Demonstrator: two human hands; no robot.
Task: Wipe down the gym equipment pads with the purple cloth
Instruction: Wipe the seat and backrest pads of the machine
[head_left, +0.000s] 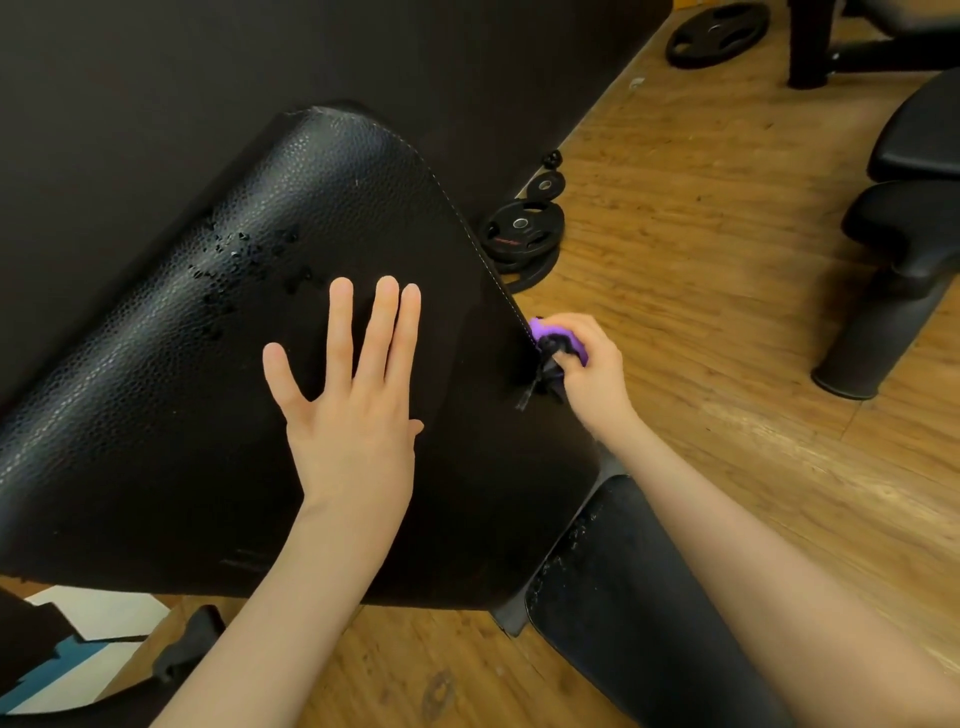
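Lying flat on the big black pad (218, 364), the left hand (348, 395) is spreading its fingers wide and straight. The right hand (592, 369) is squeezing the purple cloth (550, 335), bunched up in curled fingers, right at the pad's stitched right edge. Wet drops (244, 260) are sitting on the pad above the left hand. Round black weight plates (522, 231) are lying on the wooden floor (701, 249) just beside the pad.

One head-worn wide-angle view looks forward and steeply down, close over the black pad (270, 332) — both forearms enter from the bottom edge, wooden floor (727, 322) stretching away to the upper right
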